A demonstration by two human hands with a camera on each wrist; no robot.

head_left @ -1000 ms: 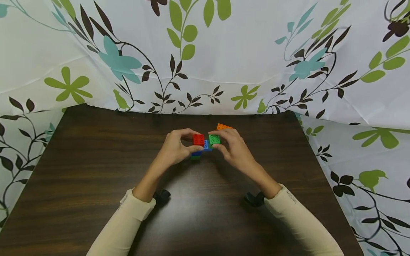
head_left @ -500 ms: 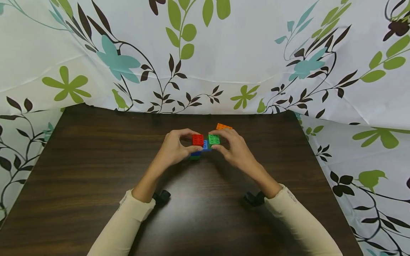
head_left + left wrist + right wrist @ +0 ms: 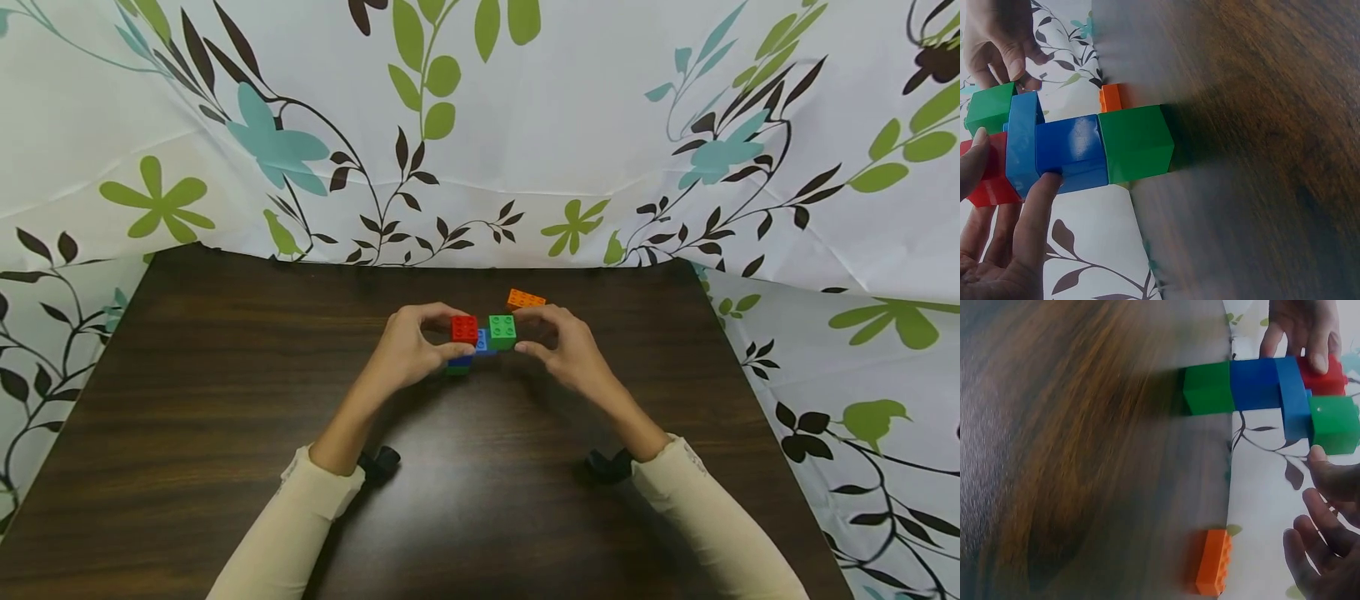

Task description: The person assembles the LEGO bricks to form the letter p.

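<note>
In the head view my left hand [image 3: 412,346] grips the red block [image 3: 464,330] between thumb and fingers. In the left wrist view, one of its fingers touches the blue block [image 3: 1072,140] below. That red block tops one end of a long lighter-blue brick [image 3: 1021,150]; a green block [image 3: 502,331] sits on the other end. Underneath, the blue block stands on another green block [image 3: 1136,144], which rests on the table. My right hand [image 3: 570,350] is beside the upper green block, fingers spread, thumb tip [image 3: 1318,454] at or very near its side.
An orange brick [image 3: 526,299] lies on the dark wooden table [image 3: 480,500], behind and to the right of the stack. A white cloth with leaf patterns [image 3: 585,100] hangs beyond the table's far edge.
My right hand has let go of the upper green block and drawn slightly to the right. The left hand and the stack stay in place.
</note>
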